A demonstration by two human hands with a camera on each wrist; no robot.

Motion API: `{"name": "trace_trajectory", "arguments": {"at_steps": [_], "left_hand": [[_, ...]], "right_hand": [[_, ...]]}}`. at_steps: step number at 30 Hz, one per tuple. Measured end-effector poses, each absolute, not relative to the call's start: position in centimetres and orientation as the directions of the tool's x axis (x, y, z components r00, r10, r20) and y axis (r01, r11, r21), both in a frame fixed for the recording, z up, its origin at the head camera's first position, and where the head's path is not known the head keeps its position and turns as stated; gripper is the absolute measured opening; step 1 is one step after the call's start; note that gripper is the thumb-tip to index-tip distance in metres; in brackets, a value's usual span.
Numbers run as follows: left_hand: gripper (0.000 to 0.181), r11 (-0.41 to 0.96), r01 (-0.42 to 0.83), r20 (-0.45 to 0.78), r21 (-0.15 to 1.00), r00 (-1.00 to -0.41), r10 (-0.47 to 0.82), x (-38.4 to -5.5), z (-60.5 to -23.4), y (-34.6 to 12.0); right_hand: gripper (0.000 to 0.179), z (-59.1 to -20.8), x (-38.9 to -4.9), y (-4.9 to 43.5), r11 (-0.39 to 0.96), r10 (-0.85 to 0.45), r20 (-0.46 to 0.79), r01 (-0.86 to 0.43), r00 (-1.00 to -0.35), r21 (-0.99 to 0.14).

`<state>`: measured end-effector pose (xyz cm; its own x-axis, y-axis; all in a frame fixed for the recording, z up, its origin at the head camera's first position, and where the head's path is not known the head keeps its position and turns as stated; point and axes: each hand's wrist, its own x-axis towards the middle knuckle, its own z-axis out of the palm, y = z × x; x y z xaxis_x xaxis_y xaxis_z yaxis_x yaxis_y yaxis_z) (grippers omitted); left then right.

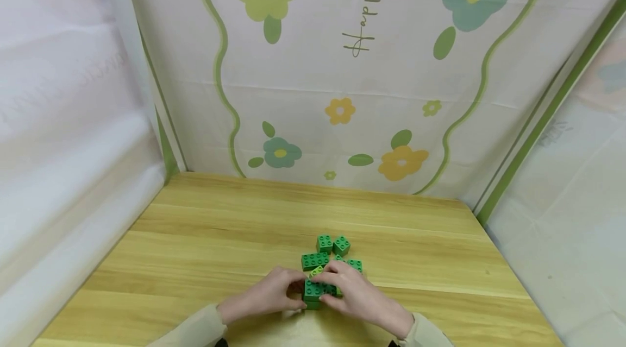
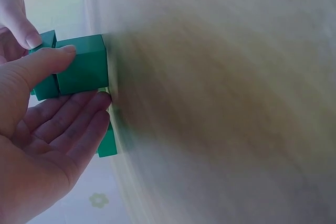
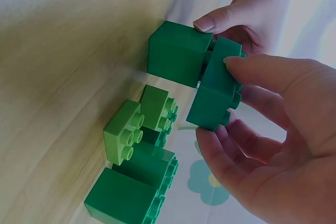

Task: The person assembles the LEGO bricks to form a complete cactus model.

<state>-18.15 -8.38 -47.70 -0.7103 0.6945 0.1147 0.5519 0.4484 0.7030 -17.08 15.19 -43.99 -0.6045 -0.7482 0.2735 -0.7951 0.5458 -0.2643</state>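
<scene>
Near the table's front edge a chunky green toy brick [image 3: 178,53] stands, with a slimmer, longer green brick [image 3: 214,90] on its studded side. In the right wrist view the upper brick sits slightly tilted, a narrow gap showing between the two. My left hand [image 1: 274,291] grips the lower brick between thumb and fingers, as the left wrist view shows on the brick's side [image 2: 84,66]. My right hand [image 1: 359,292] pinches the upper brick, thumb on one side and fingertips at its end. In the head view the right fingers partly cover the upper brick [image 1: 313,288].
Beyond the hands lie more loose bricks: a long dark green one [image 1: 314,262], two square green ones [image 1: 324,244], and light green ones [image 3: 124,132] close to my right hand. The wooden table [image 1: 220,216] meets flower-printed cloth walls [image 1: 303,64] at its back and sides.
</scene>
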Motion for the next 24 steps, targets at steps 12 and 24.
{"name": "trace_trajectory", "arguments": {"at_steps": [12,24], "left_hand": [[0.030,0.454,0.535,0.109,0.713,-0.724,0.681,-18.22,-47.92,-8.36],[0.032,0.453,0.527,0.102,0.719,-0.725,0.682,-18.23,-47.78,-8.37]], "right_hand": [[0.037,-44.31,-17.03,15.22,0.521,-0.755,0.322,-0.821,-0.571,-0.234],[0.040,-44.13,-16.77,15.15,0.552,-0.754,0.276,-0.803,-0.596,-0.227]]}}
